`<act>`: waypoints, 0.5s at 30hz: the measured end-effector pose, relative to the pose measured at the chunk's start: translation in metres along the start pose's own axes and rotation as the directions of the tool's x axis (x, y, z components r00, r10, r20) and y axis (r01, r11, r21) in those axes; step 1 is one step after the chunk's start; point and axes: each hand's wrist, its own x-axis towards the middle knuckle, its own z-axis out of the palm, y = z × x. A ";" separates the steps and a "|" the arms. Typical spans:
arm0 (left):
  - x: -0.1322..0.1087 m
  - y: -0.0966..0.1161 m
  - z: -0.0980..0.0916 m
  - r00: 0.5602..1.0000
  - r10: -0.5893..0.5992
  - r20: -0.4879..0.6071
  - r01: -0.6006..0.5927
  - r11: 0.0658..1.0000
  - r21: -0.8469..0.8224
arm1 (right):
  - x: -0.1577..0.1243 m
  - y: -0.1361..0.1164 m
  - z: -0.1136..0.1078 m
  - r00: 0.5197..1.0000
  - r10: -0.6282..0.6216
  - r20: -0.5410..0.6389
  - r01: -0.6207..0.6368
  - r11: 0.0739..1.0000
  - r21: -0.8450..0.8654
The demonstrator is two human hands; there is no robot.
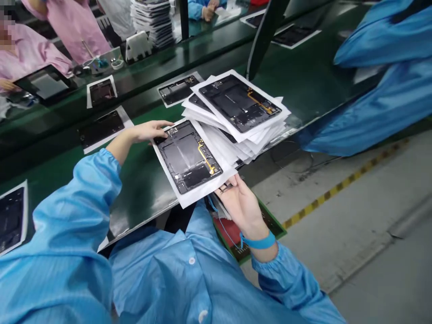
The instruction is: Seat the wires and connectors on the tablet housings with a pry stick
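The landmark is the stack of tablet back housings [241,105], interleaved with white paper, on a glossy dark-green work surface [138,193]. Just left of the stack, overlapping its lower papers, lies the tablet back housing [191,157] being handled, on a white sheet [194,195]. The left hand [151,131] pinches its far-left corner; the right hand [241,198], palm up and below the stack's near side, grips the sheet's near-right corner. A small dark item at its fingers is unclear.

Farther left of the stack, spaced-out housings [103,128] rest on papers. Beyond it to the left are people in pink smocks [77,31] and a tall pile of papers [153,20]. To its right are a co-worker's blue sleeves [364,108]; below that, yellow-and-black tape [337,191] crosses the grey floor [367,234].
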 end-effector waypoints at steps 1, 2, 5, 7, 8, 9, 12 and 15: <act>0.010 -0.003 -0.002 1.000 0.001 0.006 -0.001 0.999 0.036 | 0.003 -0.003 -0.001 1.000 0.000 0.000 0.000 1.000 0.009; 0.019 -0.004 -0.003 1.000 0.006 0.001 -0.006 0.998 0.070 | 0.005 -0.006 -0.002 1.000 -0.009 -0.003 0.009 1.000 0.017; 0.035 -0.006 -0.002 0.995 0.056 -0.078 -0.042 0.985 0.168 | 0.006 -0.011 -0.004 0.994 -0.101 -0.036 0.101 0.995 -0.006; 0.038 -0.013 -0.004 0.980 0.107 -0.168 -0.068 0.972 0.223 | -0.003 -0.007 -0.005 0.967 -0.240 -0.088 0.229 0.966 -0.122; 0.036 -0.021 -0.008 0.968 0.127 -0.214 -0.072 0.967 0.244 | -0.010 -0.003 -0.005 0.928 -0.351 -0.123 0.322 0.923 -0.210; 0.032 -0.033 -0.015 0.956 0.120 -0.266 -0.054 0.969 0.243 | -0.019 0.003 -0.006 0.876 -0.457 -0.154 0.395 0.864 -0.312; -0.001 -0.090 -0.052 0.897 -0.093 -0.432 0.150 0.984 0.100 | -0.051 0.026 -0.007 0.796 -0.604 -0.037 0.517 0.710 -0.478; -0.056 -0.164 -0.095 0.731 -0.411 -0.546 0.421 0.900 -0.114 | -0.074 0.053 0.000 0.857 -0.466 0.218 0.513 0.741 -0.433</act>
